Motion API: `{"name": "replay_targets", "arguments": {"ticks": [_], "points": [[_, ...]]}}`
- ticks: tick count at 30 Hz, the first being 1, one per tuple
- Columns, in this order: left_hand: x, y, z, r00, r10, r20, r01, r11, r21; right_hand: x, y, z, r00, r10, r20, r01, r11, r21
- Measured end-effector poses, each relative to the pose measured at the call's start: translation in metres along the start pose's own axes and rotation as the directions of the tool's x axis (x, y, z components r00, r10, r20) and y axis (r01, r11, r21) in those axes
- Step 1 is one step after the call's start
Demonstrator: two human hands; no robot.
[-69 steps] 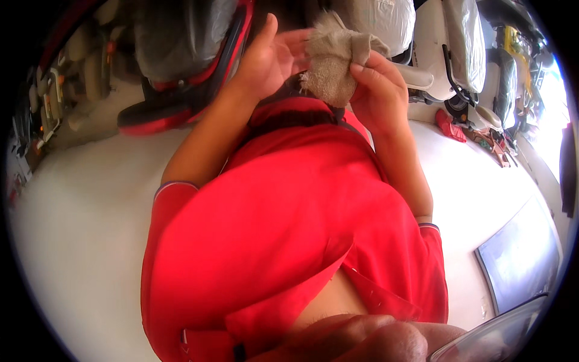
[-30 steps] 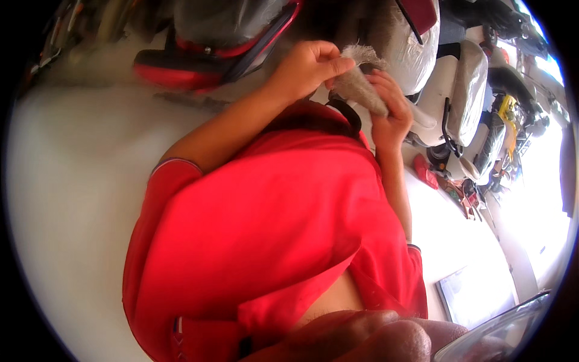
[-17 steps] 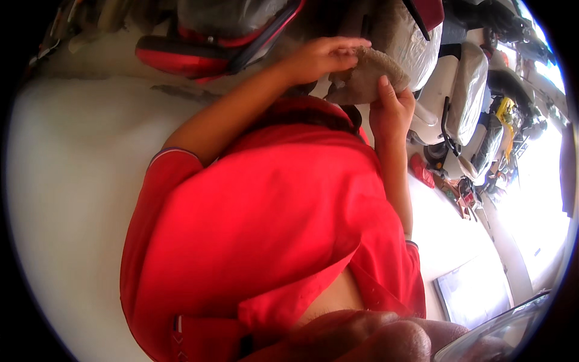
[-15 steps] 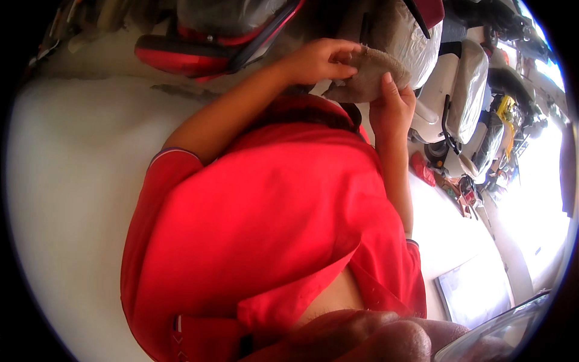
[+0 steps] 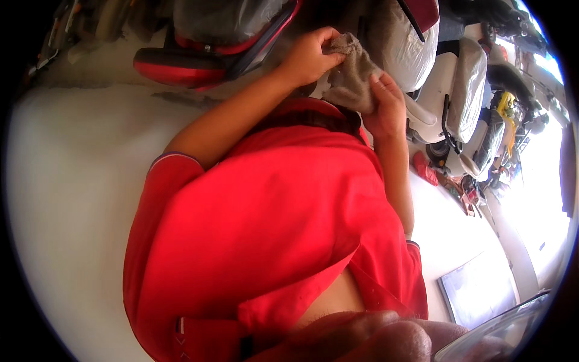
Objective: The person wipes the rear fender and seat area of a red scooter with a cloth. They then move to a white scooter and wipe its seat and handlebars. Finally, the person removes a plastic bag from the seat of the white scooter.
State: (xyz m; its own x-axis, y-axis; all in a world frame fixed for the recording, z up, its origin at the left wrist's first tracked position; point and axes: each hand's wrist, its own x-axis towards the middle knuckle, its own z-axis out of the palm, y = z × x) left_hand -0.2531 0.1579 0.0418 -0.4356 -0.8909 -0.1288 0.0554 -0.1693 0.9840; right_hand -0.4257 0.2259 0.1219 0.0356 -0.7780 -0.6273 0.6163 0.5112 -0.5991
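Note:
A greyish-brown cloth [image 5: 353,78] hangs bunched between my two hands, in front of my waist. My left hand [image 5: 310,57] pinches its upper left edge between thumb and fingers. On the other side, my right hand [image 5: 386,105] grips the cloth, with the thumb lying on top and the fingers partly hidden behind it. Just beyond the cloth is a seat [image 5: 407,48] wrapped in clear plastic.
At the upper left stands a scooter with a red rear panel [image 5: 175,66]. More scooters with plastic-covered seats [image 5: 469,90] line the right side. A yellow item [image 5: 506,111] is among them. A flat framed panel [image 5: 476,292] lies at the lower right on the pale floor [image 5: 72,211].
The cloth has gone from spread fairly flat to bunched and hanging. My left hand has risen slightly with its edge, while my right hand has shifted a little lower and left.

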Motion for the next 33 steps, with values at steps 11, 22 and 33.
{"name": "replay_targets", "arguments": {"ticks": [11, 22, 33], "points": [[-0.001, 0.004, 0.007, 0.875, -0.422, 0.237, 0.483, 0.726, -0.49, 0.015, -0.004, 0.006, 0.874, -0.48, 0.072, 0.142, 0.113, -0.983], [-0.013, -0.051, -0.018, 0.782, -0.596, 0.183, 0.623, 0.752, -0.216, -0.028, -0.067, -0.135, 0.627, -0.776, -0.067, -0.197, -0.074, -0.978], [-0.009, -0.08, -0.019, 0.79, -0.61, -0.059, 0.607, 0.792, -0.061, -0.001, -0.034, -0.206, 0.643, -0.765, -0.038, -0.158, -0.083, -0.984]]}}
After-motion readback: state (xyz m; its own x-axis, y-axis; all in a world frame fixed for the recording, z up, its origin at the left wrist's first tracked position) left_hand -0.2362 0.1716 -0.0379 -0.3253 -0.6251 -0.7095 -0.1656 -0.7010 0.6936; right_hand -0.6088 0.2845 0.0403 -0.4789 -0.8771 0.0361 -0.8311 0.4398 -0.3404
